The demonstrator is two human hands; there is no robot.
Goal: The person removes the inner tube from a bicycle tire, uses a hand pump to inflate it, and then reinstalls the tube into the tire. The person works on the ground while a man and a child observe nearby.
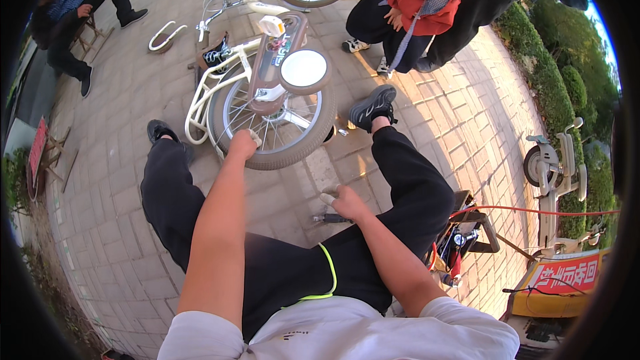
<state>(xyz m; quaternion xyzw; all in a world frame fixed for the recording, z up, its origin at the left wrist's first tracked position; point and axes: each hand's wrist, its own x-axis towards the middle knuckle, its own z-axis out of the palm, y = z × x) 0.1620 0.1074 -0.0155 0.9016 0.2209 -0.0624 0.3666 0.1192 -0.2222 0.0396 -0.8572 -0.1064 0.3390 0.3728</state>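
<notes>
A cream children's bicycle (250,47) lies on its side in front of me, its large spoked wheel (313,139) nearest. A white stabiliser wheel (304,70) with a brown rim sits above it, next to the brown chain guard (277,57). My left hand (245,145) is closed at the wheel's near edge, against the tyre and rim; pale covering shows at its fingertips. My right hand (345,203) is held between my knees, apart from the wheel, fingers bent together around something pale and too small to name. A dark tool with a metal end (331,218) is just below it.
A dark toolbox (481,219) with tools stands by my right knee, a red hose (533,211) beyond it. A curved cream bicycle part (162,39) lies on the paving at far left. A person in a red jacket (427,17) stands at far right; another sits far left. A scooter (553,170) is at right.
</notes>
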